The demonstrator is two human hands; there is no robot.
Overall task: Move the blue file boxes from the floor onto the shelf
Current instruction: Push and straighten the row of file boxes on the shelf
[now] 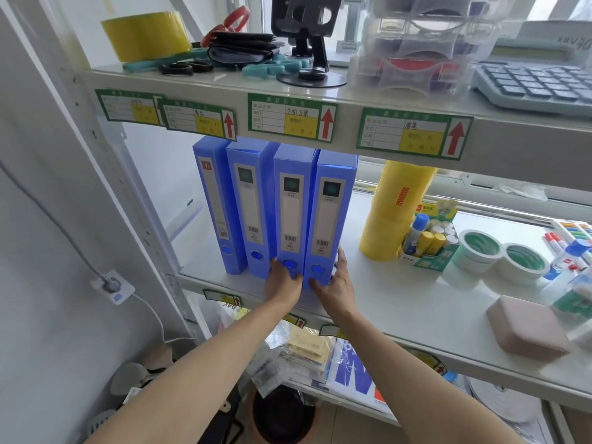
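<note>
We see four blue file boxes standing upright in a row at the left end of the white shelf (pixel 400 283), spines facing us. The first box (pixel 215 206) at the far left has a red mark at the top of its spine label. The second box (pixel 248 203), third box (pixel 291 206) and fourth box (pixel 328 216) carry dark square logos. Each has a pale label strip, a barcode and a round finger hole low on the spine. They touch side to side, leaning slightly left.
</note>
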